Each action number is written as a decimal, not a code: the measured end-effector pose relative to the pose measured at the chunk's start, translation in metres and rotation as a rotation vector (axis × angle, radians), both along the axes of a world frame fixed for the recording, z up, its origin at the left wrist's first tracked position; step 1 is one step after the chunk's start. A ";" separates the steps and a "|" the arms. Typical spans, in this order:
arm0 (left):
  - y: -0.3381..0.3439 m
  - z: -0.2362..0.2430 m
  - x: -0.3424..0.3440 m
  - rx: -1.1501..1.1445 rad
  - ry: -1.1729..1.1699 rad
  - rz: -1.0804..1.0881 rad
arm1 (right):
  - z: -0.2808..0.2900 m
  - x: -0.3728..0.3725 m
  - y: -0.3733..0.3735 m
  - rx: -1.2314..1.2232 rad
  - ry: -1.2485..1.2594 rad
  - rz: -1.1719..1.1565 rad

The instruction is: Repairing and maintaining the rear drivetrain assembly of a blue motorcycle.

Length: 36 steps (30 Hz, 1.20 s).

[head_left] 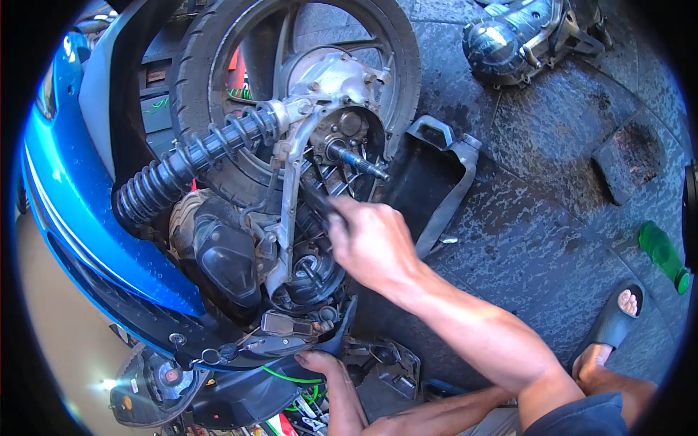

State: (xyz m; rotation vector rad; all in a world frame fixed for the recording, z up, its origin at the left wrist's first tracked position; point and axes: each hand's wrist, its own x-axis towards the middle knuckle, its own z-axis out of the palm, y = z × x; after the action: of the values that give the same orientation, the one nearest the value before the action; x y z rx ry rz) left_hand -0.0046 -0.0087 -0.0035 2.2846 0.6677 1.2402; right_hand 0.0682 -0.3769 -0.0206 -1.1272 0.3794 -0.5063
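My right hand (371, 243) is closed around a dark, narrow tool (314, 198), whose kind I cannot make out. The tool's far end reaches into the opened transmission case (292, 192) of a blue scooter. Just beyond the hand, a bare splined shaft (360, 161) sticks out of the case. Below it, a round metal part with a shorter shaft (311, 270) sits at the case's near end. My left hand (314, 360) is low down beside the scooter's dark lower panel; its fingers are mostly hidden.
The rear wheel (407, 80) stands behind the case, with a coil shock absorber (196, 156) alongside. A dark cover (430, 182) lies on the tiles to the right. Farther off are an engine part (520, 43), a dark block (627, 161) and a green bottle (662, 254).
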 end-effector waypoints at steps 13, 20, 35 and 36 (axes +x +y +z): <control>-0.013 0.005 -0.001 0.013 0.020 0.005 | -0.123 0.043 -0.036 -1.070 0.529 0.415; 0.005 -0.004 -0.002 0.003 0.059 0.028 | -0.152 0.018 -0.016 -1.138 0.462 0.485; -0.006 -0.004 0.002 -0.111 0.012 -0.093 | -0.012 0.013 0.017 0.057 0.155 0.030; -0.004 -0.003 0.002 -0.104 -0.011 -0.106 | -0.005 0.019 0.017 0.089 0.169 -0.001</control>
State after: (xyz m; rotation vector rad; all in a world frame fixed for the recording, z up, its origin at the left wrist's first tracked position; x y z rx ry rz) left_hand -0.0025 -0.0125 -0.0067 2.1970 0.5856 1.1418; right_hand 0.0869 -0.3596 -0.0257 -1.0864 0.5446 -0.3925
